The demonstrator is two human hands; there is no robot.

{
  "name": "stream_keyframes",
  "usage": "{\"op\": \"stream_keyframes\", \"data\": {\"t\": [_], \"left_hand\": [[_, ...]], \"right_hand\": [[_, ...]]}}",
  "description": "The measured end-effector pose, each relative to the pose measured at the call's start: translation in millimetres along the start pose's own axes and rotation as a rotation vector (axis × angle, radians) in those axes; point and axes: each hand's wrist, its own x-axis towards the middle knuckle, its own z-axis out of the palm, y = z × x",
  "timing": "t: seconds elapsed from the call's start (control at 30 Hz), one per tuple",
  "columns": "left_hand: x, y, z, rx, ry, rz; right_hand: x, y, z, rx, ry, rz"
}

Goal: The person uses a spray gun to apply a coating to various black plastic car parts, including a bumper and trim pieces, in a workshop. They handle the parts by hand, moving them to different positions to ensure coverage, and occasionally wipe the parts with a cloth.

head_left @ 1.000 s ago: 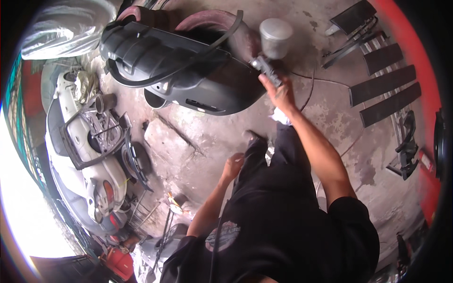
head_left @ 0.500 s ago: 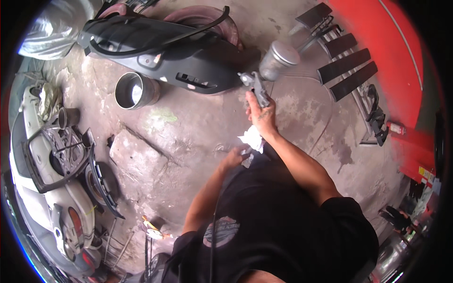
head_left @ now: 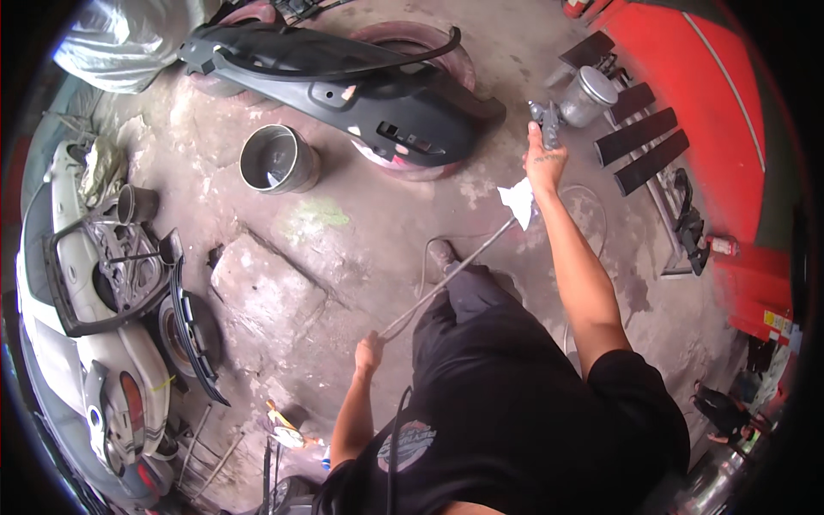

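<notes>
Metal spray gun (head_left: 562,107), glossy black panel (head_left: 378,103)

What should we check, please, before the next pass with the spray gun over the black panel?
1. Right hand grips the spray gun: ok.
2. Left hand holds the air hose away from the work: ok.
3. Metal cup seated on the gun: cannot tell.
4. Black panel resting steadily on the tyres: ok.
5. Open metal can standing close beside the panel: not ok, overspray risk.
</notes>
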Motion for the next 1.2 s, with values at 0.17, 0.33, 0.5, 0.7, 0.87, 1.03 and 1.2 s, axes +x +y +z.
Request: {"op": "stream_keyframes", "data": {"t": [0.17,0.33,0.5,0.7,0.87,1.03,1.2], "left_hand": [[15.4,-18.3,-55.4,0.039,0.144,-0.153],[5.0,-98.3,-87.8,0.124,0.064,-0.163],[8.3,-99.1,-137.7,0.143,-0.038,-0.203],[55.4,-78.6,-190.3,0.125,0.163,-0.115],[96.8,-83.4,-248.5,0.034,0.328,0.049],[144.2,-125.7,-331.7,0.091,0.307,0.165],[179.4,-213.4,-416.2,0.164,0.228,0.162]], "right_hand": [[10.4,32.0,101.9,-0.163,-0.036,-0.062],[-108.1,-70.2,180.3,0.118,-0.518,-0.327],[-144.7,-107.6,194.3,0.241,-0.844,-0.144],[-105.8,-40.0,174.2,0.166,-0.426,0.025],[-100.1,-27.7,156.2,0.041,-0.077,0.199],[-160.2,-81.3,204.8,0.036,-0.086,0.274],[-242.1,-129.1,354.2,0.043,-0.151,-0.259]]}}
